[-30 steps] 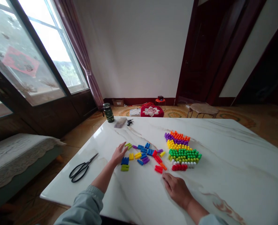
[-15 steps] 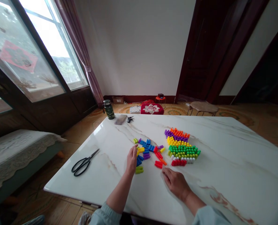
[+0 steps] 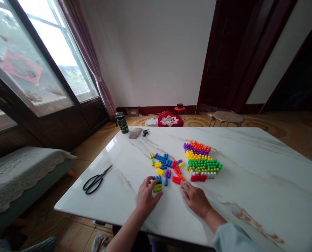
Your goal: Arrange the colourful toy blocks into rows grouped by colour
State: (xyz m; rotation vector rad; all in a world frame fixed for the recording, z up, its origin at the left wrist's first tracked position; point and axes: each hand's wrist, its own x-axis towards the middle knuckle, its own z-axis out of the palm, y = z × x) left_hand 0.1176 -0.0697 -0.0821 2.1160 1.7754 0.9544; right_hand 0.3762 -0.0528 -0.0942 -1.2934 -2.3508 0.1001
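My left hand (image 3: pixel 146 196) is low over the white table, thumb and fingers apart around lime-green pegs (image 3: pixel 158 188) and blue pegs (image 3: pixel 158 179). Whether it touches them I cannot tell. My right hand (image 3: pixel 196 200) rests on the table with its fingers curled together, beside a pair of red pegs (image 3: pixel 176 180); anything inside it is hidden. Beyond the hands lie loose small plastic pegs: yellow pegs (image 3: pixel 160 172), purple pegs (image 3: pixel 167 174), more blue ones and an orange peg (image 3: pixel 181 177). To the right stand sorted round-topped pegs in colour rows, including green pegs (image 3: pixel 204 164).
Black-handled scissors (image 3: pixel 95 182) lie on the left of the marble-patterned table (image 3: pixel 119 210). A camouflage flask (image 3: pixel 122 123), a blurred-out block (image 3: pixel 135 133) and keys (image 3: pixel 145 133) sit at the far left edge. A round stool (image 3: pixel 228 117) stands beyond the table.
My left hand has moved back toward me and opened from its upright, edge-on pose. Yellow, purple and blue pegs near it now lie more spread out. The right hand has barely moved.
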